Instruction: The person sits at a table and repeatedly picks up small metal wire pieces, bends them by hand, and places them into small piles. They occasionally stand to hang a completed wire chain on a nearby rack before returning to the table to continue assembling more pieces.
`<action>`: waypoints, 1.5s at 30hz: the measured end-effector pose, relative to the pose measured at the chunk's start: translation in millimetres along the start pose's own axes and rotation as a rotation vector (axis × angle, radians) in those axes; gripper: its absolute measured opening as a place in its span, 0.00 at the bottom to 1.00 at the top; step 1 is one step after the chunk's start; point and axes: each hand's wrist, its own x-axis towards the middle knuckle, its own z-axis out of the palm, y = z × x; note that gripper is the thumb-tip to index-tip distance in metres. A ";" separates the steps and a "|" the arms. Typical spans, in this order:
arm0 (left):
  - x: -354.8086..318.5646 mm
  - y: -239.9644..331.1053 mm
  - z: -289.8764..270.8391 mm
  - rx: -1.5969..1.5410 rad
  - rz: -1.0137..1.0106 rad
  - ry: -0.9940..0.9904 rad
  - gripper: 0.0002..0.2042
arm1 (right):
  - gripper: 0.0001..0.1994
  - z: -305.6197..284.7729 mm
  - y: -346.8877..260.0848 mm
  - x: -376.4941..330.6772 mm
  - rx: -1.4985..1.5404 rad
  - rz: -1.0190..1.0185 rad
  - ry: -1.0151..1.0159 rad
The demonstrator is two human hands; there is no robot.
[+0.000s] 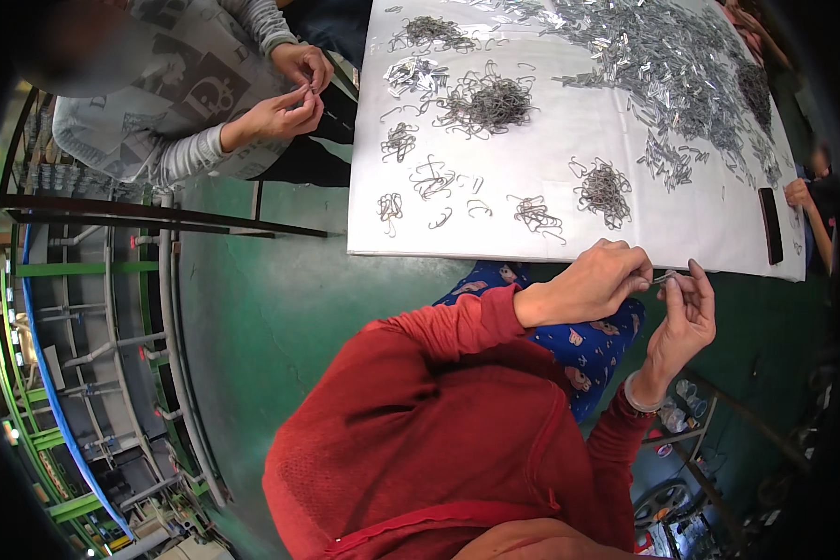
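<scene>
Just off the near edge of the white table, both my hands meet at a small metal piece (pixel 663 277), too small to make out in detail. My left hand (pixel 595 283) is closed, pinching it between thumb and fingertips. From the other side, my right hand (pixel 681 327) holds it at the fingertips, with the little finger side raised. Beyond my hands on the table lie a pile of bent wire hooks (pixel 604 193) and a smaller cluster of hooks (pixel 537 216).
The white table (pixel 569 245) carries a larger hook pile (pixel 495 105) and a wide spread of flat metal strips (pixel 663 75). A black bar (pixel 770 226) lies near its right end. A co-worker (pixel 196 103) works at the left; another person's hand (pixel 797 193) is at the right.
</scene>
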 end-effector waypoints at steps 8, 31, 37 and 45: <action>-13.1 -26.7 -23.8 0.045 0.035 0.073 0.27 | 0.13 10.7 4.8 -9.4 0.151 0.061 0.135; 7.0 -131.7 -106.8 0.731 -0.007 0.371 0.06 | 0.10 -35.9 -0.9 -26.4 0.141 -0.051 0.162; 48.3 -122.8 -29.6 0.725 -0.177 0.134 0.04 | 0.10 -37.8 -6.3 -29.2 0.122 -0.040 0.222; 11.5 -130.8 -153.5 0.949 -0.037 0.459 0.09 | 0.09 -40.1 -4.8 -25.8 0.109 -0.076 0.206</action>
